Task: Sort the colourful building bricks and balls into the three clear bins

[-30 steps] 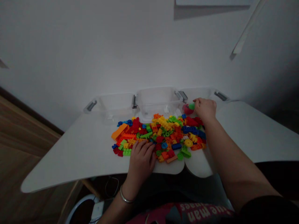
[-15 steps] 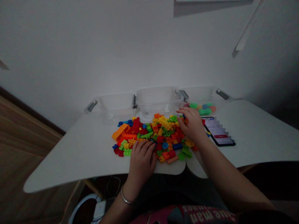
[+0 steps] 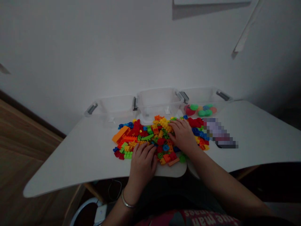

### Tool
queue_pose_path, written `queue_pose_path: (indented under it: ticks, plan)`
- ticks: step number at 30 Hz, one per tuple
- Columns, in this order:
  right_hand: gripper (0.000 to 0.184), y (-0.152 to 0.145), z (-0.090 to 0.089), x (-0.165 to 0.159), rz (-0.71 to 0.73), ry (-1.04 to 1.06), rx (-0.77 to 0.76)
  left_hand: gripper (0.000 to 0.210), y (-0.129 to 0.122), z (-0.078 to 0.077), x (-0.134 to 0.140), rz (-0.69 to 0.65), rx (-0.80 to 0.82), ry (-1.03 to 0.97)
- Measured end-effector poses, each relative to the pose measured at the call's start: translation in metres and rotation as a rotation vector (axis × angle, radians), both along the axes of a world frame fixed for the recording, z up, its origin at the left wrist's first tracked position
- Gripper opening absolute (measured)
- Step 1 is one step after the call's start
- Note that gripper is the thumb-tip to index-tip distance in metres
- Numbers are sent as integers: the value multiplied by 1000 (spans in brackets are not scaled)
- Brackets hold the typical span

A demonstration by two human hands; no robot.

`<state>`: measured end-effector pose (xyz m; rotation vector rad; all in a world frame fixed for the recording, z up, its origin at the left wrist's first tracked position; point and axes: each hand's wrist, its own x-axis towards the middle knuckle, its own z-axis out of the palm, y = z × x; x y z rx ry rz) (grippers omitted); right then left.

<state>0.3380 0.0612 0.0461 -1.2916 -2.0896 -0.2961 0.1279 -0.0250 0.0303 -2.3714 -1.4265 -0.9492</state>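
A heap of colourful building bricks (image 3: 147, 137) in red, yellow, orange, green and blue spreads over the white table. My left hand (image 3: 143, 160) lies on the heap's near edge, its fingers stretched over yellow and orange bricks. On the right part of the heap rests my right hand (image 3: 184, 135), fingers spread beside a cluster of yellow bricks (image 3: 166, 125). Neither hand visibly holds a brick; what lies under the palms is hidden. A long orange brick (image 3: 120, 134) sits at the heap's left side.
Along the wall stand three clear plastic boxes: a left box (image 3: 117, 103), a middle box (image 3: 160, 95) and a right box (image 3: 199, 94). Round coloured pieces (image 3: 205, 112) lie in the right one. A partly pixelated phone (image 3: 218, 133) lies right of the heap on the table (image 3: 256, 135).
My right hand has moved left and slightly nearer over the heap, uncovering red and blue bricks at the right and round pieces in the right box. The left hand stays in place.
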Motion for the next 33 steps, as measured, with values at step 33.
queue_pose_path:
  ticks: [33]
  plan:
    - [12, 4, 8, 12, 71, 791, -89, 33, 4, -3, -3, -12, 18, -7]
